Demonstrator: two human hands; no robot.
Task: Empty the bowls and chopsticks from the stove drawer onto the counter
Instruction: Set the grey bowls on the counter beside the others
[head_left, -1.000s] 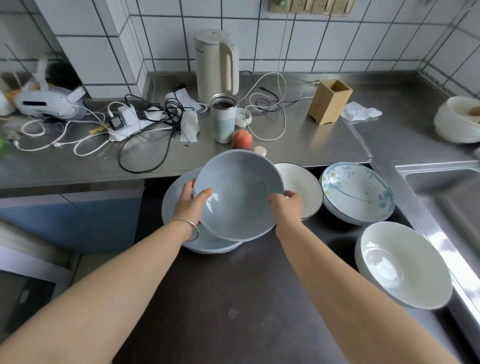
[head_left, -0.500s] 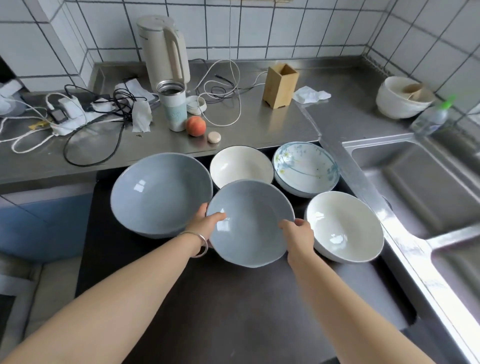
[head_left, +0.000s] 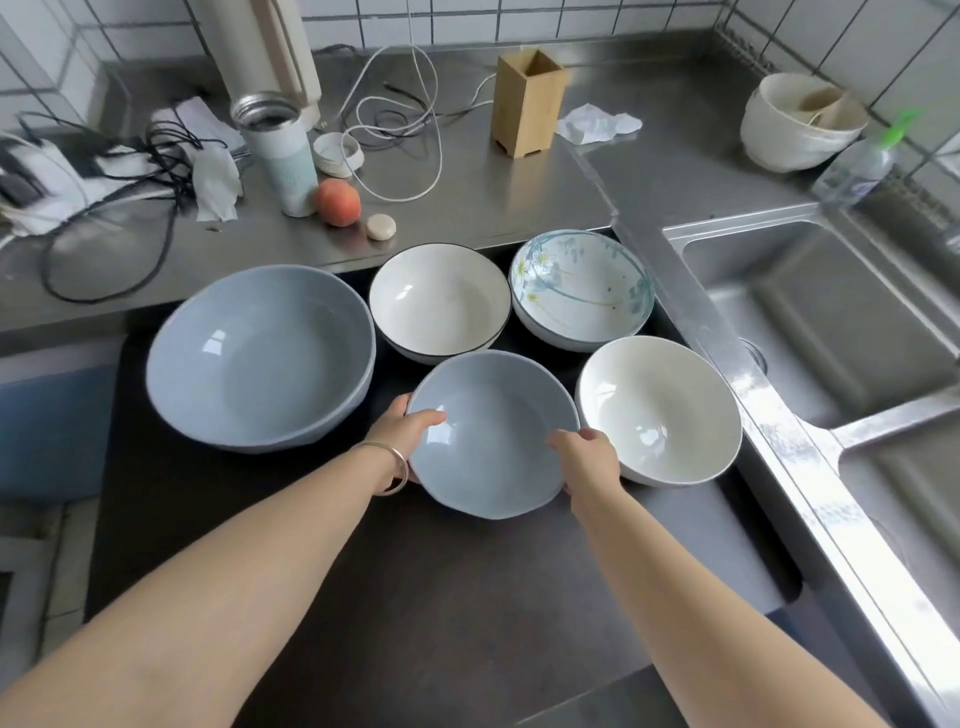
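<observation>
Both hands, left hand (head_left: 402, 434) and right hand (head_left: 589, 460), around small blue bowl (head_left: 493, 434) rim.

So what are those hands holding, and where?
The small blue-grey bowl, by its rim: left hand on the left edge, right hand on the right.

Light: bright, even daylight, strongest from the right.
Glare: white sheen along the steel sink (head_left: 810, 312) rim; small highlights inside the bowls.
Shadows: soft, faint.
Focus: centre sharp; far-left cables (head_left: 109, 171) smeared.
Distortion: wide-angle bending at edges.
</observation>
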